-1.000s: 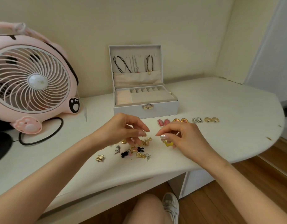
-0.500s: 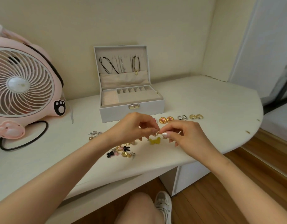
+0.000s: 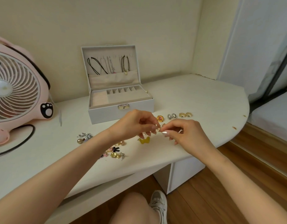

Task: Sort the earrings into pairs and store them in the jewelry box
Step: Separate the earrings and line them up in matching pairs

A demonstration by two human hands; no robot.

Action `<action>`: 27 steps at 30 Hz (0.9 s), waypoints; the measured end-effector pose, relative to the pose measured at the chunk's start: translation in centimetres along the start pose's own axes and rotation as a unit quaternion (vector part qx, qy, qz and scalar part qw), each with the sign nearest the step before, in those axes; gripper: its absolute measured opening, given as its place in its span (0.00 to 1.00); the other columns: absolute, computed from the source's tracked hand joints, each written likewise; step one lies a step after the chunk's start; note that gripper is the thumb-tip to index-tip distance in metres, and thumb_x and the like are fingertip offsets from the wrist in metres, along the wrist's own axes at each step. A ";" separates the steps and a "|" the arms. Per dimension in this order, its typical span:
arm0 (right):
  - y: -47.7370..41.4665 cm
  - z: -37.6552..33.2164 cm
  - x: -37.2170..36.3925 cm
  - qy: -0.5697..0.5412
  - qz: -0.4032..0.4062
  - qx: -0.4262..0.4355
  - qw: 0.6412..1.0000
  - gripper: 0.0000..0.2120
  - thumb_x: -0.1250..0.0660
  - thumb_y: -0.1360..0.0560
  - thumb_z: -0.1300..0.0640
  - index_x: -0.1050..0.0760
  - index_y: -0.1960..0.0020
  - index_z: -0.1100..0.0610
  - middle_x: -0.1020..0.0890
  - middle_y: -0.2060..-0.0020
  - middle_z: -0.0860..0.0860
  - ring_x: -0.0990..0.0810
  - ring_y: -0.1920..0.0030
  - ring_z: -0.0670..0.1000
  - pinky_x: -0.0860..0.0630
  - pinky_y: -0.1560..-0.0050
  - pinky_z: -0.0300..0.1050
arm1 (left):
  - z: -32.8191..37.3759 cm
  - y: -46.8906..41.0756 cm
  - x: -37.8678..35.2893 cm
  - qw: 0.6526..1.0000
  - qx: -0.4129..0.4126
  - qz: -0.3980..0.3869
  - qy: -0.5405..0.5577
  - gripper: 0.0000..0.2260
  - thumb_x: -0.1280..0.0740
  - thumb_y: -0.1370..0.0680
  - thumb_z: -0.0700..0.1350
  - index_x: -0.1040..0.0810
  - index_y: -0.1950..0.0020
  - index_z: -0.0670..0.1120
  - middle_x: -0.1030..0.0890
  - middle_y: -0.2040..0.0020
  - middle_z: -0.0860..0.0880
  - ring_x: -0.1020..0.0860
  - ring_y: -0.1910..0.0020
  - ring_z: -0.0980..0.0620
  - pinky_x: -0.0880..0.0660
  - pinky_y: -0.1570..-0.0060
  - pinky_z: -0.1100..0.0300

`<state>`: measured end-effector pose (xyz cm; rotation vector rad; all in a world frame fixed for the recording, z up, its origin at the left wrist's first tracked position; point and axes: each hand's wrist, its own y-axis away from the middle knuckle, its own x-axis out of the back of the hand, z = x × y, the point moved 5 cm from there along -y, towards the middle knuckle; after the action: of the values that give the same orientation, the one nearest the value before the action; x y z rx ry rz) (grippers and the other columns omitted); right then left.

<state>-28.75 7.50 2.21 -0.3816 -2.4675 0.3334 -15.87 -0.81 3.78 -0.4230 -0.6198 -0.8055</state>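
The white jewelry box (image 3: pixel 107 111) stands open at the back of the desk, necklaces hanging in its lid. Just in front of it my left hand (image 3: pixel 136 123) and my right hand (image 3: pixel 186 133) meet above the desk. Between their fingertips they pinch a small gold earring (image 3: pixel 157 129). A yellow butterfly earring (image 3: pixel 144 140) lies below them. Several loose earrings (image 3: pixel 115 152) are scattered under my left forearm, and a few more earrings (image 3: pixel 84 137) lie further left. To the right of the box sit a gold-and-pink earring (image 3: pixel 160 118), a silver pair (image 3: pixel 171 116) and a gold pair (image 3: pixel 185 114).
A pink fan (image 3: pixel 18 91) with a black cable (image 3: pixel 21 139) fills the left of the white desk (image 3: pixel 204 102). The desk's curved edge runs at the right, with wooden floor below. My knee and a white shoe (image 3: pixel 157 202) show under the desk.
Both hands rose from the pile and came together, now pinching a small gold earring between them. The view has shifted to the right.
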 end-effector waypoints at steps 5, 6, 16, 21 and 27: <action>-0.1 0.3 0.2 -0.024 0.013 -0.016 0.999 0.05 0.29 0.29 0.64 0.17 0.58 0.56 0.17 0.64 0.51 0.21 0.66 0.45 0.21 0.66 0.36 | 0.1 -0.3 -0.2 0.999 -0.009 0.021 -0.047 0.05 0.35 0.23 0.42 0.21 0.50 0.43 0.18 0.58 0.48 0.19 0.61 0.56 0.21 0.64 0.65; -0.1 0.3 0.2 -0.031 0.015 -0.020 0.999 0.05 0.29 0.29 0.64 0.17 0.58 0.56 0.17 0.64 0.51 0.20 0.67 0.45 0.21 0.66 0.36 | 0.2 -0.3 -0.2 0.999 -0.012 0.021 -0.047 0.05 0.35 0.22 0.42 0.21 0.50 0.43 0.18 0.59 0.48 0.19 0.62 0.58 0.22 0.64 0.66; -0.4 0.3 -0.1 -0.053 0.015 -0.041 0.998 0.06 0.27 0.31 0.65 0.18 0.61 0.54 0.19 0.66 0.50 0.23 0.71 0.40 0.25 0.69 0.30 | 0.3 -0.6 0.1 1.000 -0.029 -0.001 -0.011 0.06 0.32 0.25 0.39 0.22 0.49 0.42 0.17 0.60 0.45 0.20 0.65 0.57 0.21 0.61 0.62; -0.5 0.5 -0.2 -0.040 0.009 -0.041 0.998 0.09 0.28 0.32 0.68 0.18 0.59 0.55 0.19 0.66 0.52 0.22 0.71 0.41 0.23 0.67 0.32 | 0.4 -0.7 0.2 0.998 -0.035 0.003 -0.061 0.06 0.31 0.26 0.38 0.21 0.50 0.43 0.19 0.64 0.53 0.23 0.67 0.62 0.26 0.67 0.69; -0.7 1.1 0.1 -0.050 0.008 -0.045 0.998 0.10 0.29 0.31 0.70 0.18 0.59 0.55 0.18 0.63 0.55 0.21 0.67 0.46 0.21 0.66 0.35 | -0.2 -1.1 0.0 0.991 -0.028 0.003 -0.130 0.03 0.29 0.27 0.47 0.21 0.57 0.50 0.21 0.57 0.53 0.25 0.63 0.55 0.26 0.59 0.59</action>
<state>-29.61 6.73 1.56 -0.4327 -2.5846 0.2546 -16.64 -1.61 3.78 -0.5858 -0.8386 -0.7697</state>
